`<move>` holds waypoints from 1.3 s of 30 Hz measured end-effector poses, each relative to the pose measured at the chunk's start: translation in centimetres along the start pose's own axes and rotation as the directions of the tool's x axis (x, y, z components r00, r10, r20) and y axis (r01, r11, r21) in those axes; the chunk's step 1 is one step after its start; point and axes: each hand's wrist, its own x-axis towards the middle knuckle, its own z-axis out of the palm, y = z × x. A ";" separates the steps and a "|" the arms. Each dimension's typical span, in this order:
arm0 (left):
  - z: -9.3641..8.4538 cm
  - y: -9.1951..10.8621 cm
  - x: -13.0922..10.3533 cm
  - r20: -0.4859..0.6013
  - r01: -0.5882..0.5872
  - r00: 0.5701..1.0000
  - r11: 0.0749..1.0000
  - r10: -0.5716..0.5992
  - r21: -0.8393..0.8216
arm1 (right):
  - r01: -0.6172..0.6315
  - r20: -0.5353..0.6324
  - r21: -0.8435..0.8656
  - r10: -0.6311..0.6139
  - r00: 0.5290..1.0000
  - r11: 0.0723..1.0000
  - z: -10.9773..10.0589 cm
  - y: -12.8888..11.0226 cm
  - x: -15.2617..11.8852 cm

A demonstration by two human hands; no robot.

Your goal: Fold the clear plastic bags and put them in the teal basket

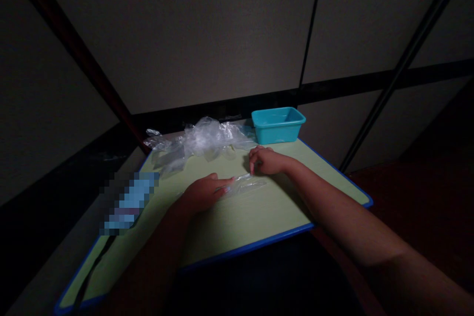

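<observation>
A thin clear plastic bag [246, 185] lies flat on the middle of the table. From the left, my left hand [205, 191] rests on it, index finger and thumb stretched out and apart on the film. My right hand [267, 160] is at the bag's far right edge with its fingers curled down, seemingly pinching the film there; the exact grip is too dim to see. Behind both hands spreads a crumpled heap of clear plastic bags [207, 138].
The pale green table [237, 237] has a blue rim. A turquoise plastic basin [278, 132] stands at its back right corner. At the left edge is a pixelated bluish object [133, 202] with a dark strap below it. Panelled doors [222, 34] rise directly behind the table.
</observation>
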 end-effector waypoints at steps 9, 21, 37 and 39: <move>0.2 0.0 0.0 -0.009 -0.006 1.000 1.000 0.006 -0.005 | 0.024 0.098 -0.029 -0.021 0.995 0.999 2.0 -3.9 -1.2; 0.1 0.4 -0.4 -0.036 -0.003 0.999 0.999 0.002 -0.037 | -0.059 0.160 -0.144 0.082 0.984 0.988 3.6 -6.0 -4.1; 0.2 0.5 -0.5 -0.034 0.010 0.999 1.000 -0.010 0.003 | -0.156 0.145 -0.141 0.176 0.974 0.978 3.0 -5.3 -5.2; 0.3 0.4 -0.4 -0.036 0.011 0.999 1.000 -0.011 -0.002 | -0.131 0.142 -0.137 0.151 0.978 0.982 3.1 -5.9 -4.7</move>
